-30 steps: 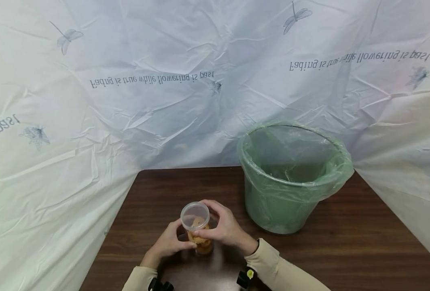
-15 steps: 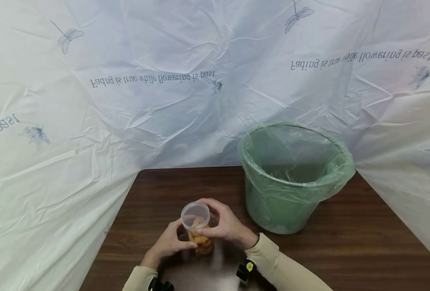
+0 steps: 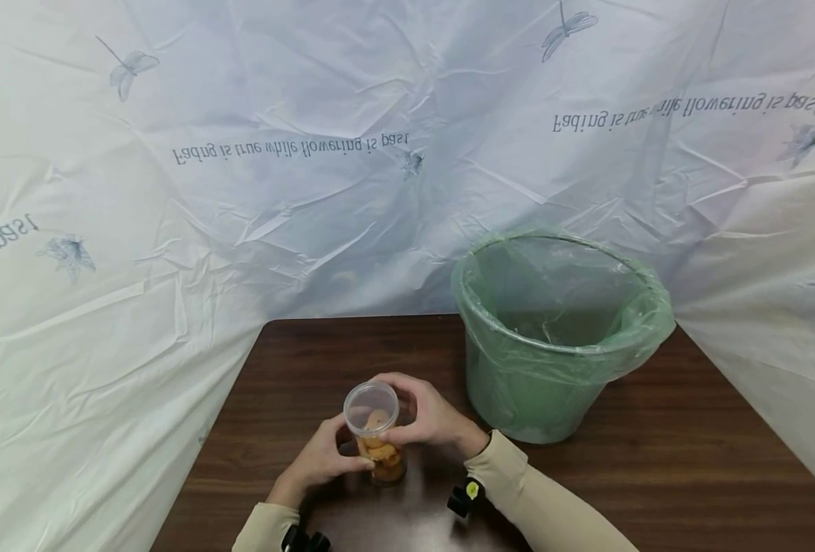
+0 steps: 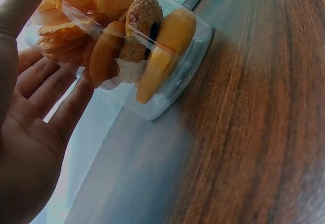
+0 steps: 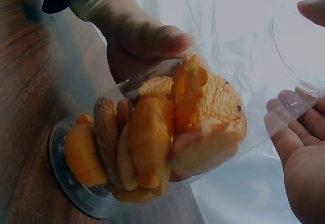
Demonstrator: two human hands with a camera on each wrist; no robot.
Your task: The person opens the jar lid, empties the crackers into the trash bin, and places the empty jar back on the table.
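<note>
Near the front of the dark wood desk [image 3: 655, 468], we see a clear jar [image 3: 369, 428] held between 2 bare hands, its base down by the wood. The left hand [image 3: 319, 460] grips the jar's side, thumb in front and fingers curled round the wall. The right hand [image 3: 436, 420] grips it higher up, its thumb and fingers spread about the round top and touching it on opposite sides. We cannot tell whether a separate lid sits there. Through the clear wall we see orange-brown cookies [image 5: 147, 142] piled in the lower part, 1 of them rough and speckled. Both arms wear pale sleeves [image 3: 559, 506], with 1 small black device [image 3: 306, 540] at each wrist.

Behind and to the right of the hands, well apart from the jar, a bin [image 3: 527, 406] stands upright on the desk, a thin green bag [image 3: 628, 353] folded over its rim. Beyond the desk we see a wrinkled white sheet [image 3: 276, 222] printed with lettering [image 3: 291, 147] and 2 dragonflies [image 3: 131, 71].
</note>
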